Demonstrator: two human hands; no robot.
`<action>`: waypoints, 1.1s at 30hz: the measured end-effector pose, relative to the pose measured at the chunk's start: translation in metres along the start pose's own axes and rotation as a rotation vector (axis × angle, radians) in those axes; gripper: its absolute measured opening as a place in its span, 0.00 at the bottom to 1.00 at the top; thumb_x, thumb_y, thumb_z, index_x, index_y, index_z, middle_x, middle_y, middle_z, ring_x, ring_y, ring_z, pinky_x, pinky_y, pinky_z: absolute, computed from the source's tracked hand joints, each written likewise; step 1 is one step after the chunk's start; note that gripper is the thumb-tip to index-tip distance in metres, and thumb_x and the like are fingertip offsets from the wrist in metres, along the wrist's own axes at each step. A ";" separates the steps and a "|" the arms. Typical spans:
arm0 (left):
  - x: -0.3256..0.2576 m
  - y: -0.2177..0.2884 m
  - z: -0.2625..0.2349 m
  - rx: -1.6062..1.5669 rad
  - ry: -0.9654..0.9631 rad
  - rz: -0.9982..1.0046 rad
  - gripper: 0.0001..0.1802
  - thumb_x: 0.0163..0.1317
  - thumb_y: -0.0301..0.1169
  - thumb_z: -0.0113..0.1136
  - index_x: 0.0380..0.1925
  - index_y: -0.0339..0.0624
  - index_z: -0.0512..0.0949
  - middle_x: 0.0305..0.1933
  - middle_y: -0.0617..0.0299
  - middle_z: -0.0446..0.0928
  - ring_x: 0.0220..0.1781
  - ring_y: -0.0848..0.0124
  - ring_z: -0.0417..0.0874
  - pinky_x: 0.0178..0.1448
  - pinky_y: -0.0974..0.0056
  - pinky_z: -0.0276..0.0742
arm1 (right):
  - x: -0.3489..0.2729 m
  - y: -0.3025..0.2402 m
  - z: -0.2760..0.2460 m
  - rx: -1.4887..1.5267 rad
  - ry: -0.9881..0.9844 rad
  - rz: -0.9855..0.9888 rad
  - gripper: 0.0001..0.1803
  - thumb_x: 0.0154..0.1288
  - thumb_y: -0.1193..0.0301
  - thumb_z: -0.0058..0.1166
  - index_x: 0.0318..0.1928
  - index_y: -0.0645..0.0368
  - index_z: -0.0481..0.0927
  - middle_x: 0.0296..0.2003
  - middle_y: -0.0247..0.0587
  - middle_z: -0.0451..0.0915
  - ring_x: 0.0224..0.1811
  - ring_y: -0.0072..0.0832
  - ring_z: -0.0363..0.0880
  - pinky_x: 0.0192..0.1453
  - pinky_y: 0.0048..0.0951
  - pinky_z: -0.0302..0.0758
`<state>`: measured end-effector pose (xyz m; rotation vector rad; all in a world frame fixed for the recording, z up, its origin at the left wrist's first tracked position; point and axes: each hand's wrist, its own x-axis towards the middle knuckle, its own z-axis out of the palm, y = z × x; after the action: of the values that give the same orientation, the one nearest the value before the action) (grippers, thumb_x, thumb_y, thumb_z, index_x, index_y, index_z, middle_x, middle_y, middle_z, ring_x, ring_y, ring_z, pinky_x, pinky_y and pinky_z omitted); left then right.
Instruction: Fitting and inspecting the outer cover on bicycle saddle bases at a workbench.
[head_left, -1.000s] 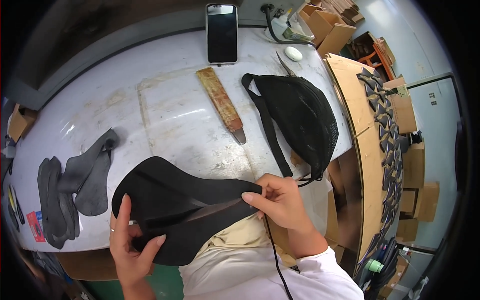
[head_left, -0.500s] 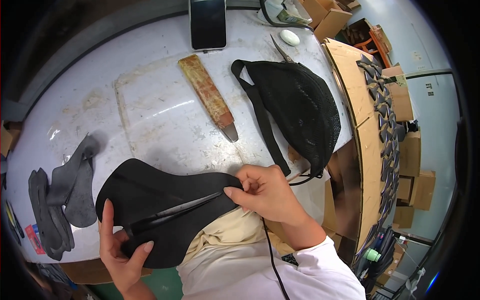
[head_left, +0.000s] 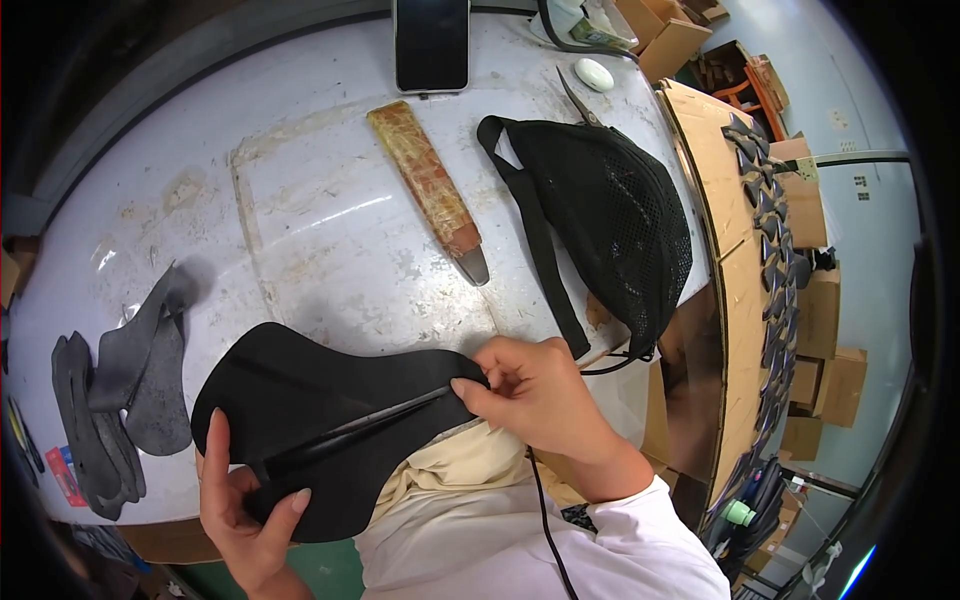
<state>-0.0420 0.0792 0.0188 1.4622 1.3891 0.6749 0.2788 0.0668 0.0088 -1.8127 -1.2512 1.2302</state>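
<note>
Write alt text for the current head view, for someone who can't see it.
A person's left hand holds the wide end of a black saddle-shaped piece while the right hand pinches its narrow end. Beyond, a phone, a knife and a black mesh bag lie on a white table.

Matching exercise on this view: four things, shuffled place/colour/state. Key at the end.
1. Phone
2. Knife
3. Bag
4. Saddle-shaped piece

A. Black mesh
B. Held by left hand and right hand
C. Toward the table's far side, upper end cut off by the picture
D. Brownish, just below the phone in the picture

Pairs: 1-C, 2-D, 3-A, 4-B
</note>
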 end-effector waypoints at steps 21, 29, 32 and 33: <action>-0.019 -0.013 0.060 -0.434 0.637 0.081 0.46 0.49 0.14 0.69 0.68 0.38 0.58 0.50 0.60 0.69 0.53 0.70 0.76 0.57 0.67 0.74 | 0.001 -0.010 -0.006 0.142 -0.237 0.078 0.11 0.69 0.68 0.58 0.40 0.66 0.79 0.21 0.33 0.79 0.18 0.13 0.74 0.21 0.15 0.69; -0.028 0.011 0.031 -1.212 0.234 -0.123 0.23 0.54 0.31 0.69 0.49 0.37 0.74 0.43 0.51 0.76 0.45 0.59 0.81 0.53 0.52 0.82 | -0.001 0.024 0.042 0.911 -0.077 -0.132 0.26 0.78 0.51 0.38 0.54 0.63 0.71 0.34 0.44 0.77 0.37 0.31 0.78 0.46 0.30 0.75; -0.031 0.013 0.013 -1.047 0.100 0.061 0.17 0.52 0.31 0.71 0.34 0.34 0.73 0.31 0.53 0.73 0.35 0.60 0.78 0.35 0.54 0.85 | -0.017 -0.045 0.061 1.262 -0.383 0.160 0.29 0.78 0.47 0.34 0.57 0.61 0.70 0.40 0.42 0.75 0.45 0.31 0.74 0.56 0.38 0.71; -0.030 0.021 0.005 -0.940 0.102 0.171 0.17 0.48 0.29 0.72 0.33 0.33 0.76 0.32 0.52 0.76 0.34 0.61 0.79 0.38 0.55 0.83 | -0.022 -0.046 0.061 1.311 -0.633 0.197 0.34 0.76 0.43 0.32 0.58 0.62 0.69 0.41 0.43 0.74 0.47 0.33 0.73 0.61 0.41 0.68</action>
<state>-0.0342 0.0513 0.0429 0.7865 0.8063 1.3018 0.2034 0.0623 0.0322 -0.5773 -0.2441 2.1008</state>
